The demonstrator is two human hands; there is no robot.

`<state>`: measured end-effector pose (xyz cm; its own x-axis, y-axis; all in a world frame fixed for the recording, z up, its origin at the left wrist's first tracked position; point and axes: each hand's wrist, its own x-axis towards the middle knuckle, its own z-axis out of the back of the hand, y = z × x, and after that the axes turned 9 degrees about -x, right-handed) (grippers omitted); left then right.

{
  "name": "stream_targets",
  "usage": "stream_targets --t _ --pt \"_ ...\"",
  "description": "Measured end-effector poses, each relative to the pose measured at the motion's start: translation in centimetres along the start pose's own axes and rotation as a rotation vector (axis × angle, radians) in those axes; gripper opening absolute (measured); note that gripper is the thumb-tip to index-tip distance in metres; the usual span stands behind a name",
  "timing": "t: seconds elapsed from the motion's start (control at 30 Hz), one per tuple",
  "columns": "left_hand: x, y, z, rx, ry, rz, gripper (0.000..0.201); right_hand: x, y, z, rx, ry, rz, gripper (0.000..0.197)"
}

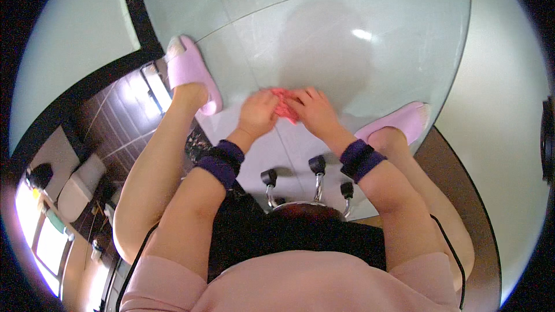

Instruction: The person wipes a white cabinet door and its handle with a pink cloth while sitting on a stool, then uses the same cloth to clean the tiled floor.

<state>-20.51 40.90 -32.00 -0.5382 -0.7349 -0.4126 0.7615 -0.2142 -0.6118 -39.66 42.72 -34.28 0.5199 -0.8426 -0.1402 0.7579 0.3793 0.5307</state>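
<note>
A crumpled coral-pink cloth [284,110] is bunched between my two hands, low over the pale tiled floor. My left hand [258,113] grips its left side with the fingers curled inward. From the other side my right hand [315,112] holds it, its fingers bent over the top. Whether the cloth touches the floor I cannot tell. Dark purple bands wrap both my wrists.
My feet, in pink slippers [188,69], rest wide apart on the tiles [243,40]. Below my hands are the chrome legs and black casters [316,165] of a stool. A dark door frame [92,72] runs along the left, with a bathroom and toilet [81,188] beyond. A white panel stands at right.
</note>
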Motion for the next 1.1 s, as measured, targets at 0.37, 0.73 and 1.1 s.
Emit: stream_targets --t 0.37,0.73,1.1 --pt "-1.8 -0.8 -4.1 0.077 -0.165 0.278 0.043 1.6 0.6 -0.5 0.025 -0.097 0.041 0.042" --pt "12.4 3.8 4.2 -0.156 -0.694 0.366 0.047 20.4 -5.9 1.6 -0.015 -0.370 0.165 0.044" --pt "21.0 2.3 7.3 0.118 -0.425 -0.221 0.050 16.7 -12.5 6.2 -0.347 -0.432 -0.360 0.050"
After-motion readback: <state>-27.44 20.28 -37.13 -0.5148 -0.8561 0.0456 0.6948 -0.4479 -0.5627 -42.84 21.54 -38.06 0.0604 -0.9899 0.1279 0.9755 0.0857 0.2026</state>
